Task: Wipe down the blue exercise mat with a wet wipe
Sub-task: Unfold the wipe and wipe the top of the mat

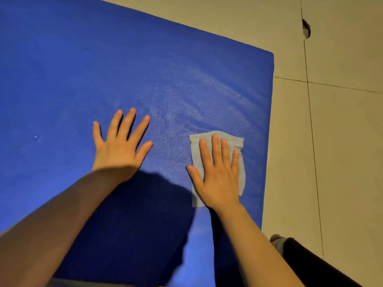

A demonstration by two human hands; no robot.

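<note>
The blue exercise mat (103, 65) fills most of the view, its far right corner at the upper right. A pale wet wipe (195, 150) lies flat on the mat near its right edge. My right hand (217, 175) presses flat on the wipe with straight fingers. My left hand (119, 146) rests flat on the bare mat to the left, fingers spread. A sheen of wet streaks shows on the mat beyond the wipe.
Beige floor tiles (342, 131) with dark joints lie to the right of the mat. A chipped spot (306, 29) marks a tile joint at the upper right. My leg in dark cloth and a grey sock (278, 242) sit at the lower right.
</note>
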